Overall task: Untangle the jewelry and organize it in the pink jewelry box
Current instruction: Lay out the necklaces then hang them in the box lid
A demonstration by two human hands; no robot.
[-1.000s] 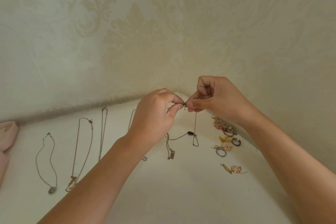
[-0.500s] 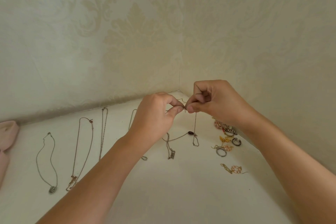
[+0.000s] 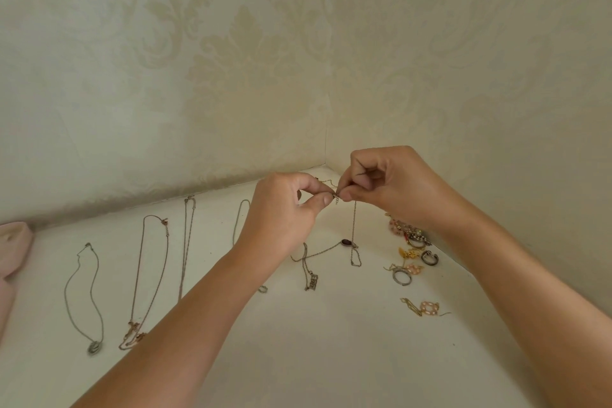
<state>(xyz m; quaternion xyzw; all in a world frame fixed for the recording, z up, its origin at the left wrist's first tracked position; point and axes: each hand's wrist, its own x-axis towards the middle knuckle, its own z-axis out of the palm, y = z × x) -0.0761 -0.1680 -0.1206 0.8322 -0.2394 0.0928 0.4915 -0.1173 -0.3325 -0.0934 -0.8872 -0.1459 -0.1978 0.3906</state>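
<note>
My left hand [image 3: 284, 212] and my right hand [image 3: 394, 189] meet above the white table near the wall corner. Both pinch the clasp end of a thin chain necklace [image 3: 353, 225] between thumb and forefinger. The chain hangs down to a dark oval stone [image 3: 346, 243] and lies tangled with a second chain carrying a small letter pendant [image 3: 312, 281]. The pink jewelry box [image 3: 13, 252] shows only as a soft pink edge at the far left.
Three necklaces lie laid out on the white table [image 3: 298, 358]: a silver one [image 3: 86, 295], a rose-gold one [image 3: 149, 278] and a thin straight one [image 3: 185, 242]. Rings [image 3: 401, 276] and pearl earrings [image 3: 427, 307] sit by the right wall. Patterned walls close the corner.
Both hands have dropped slightly and stayed together at the clasp; the fingers shifted a little on the chain. The laid-out jewelry has not moved.
</note>
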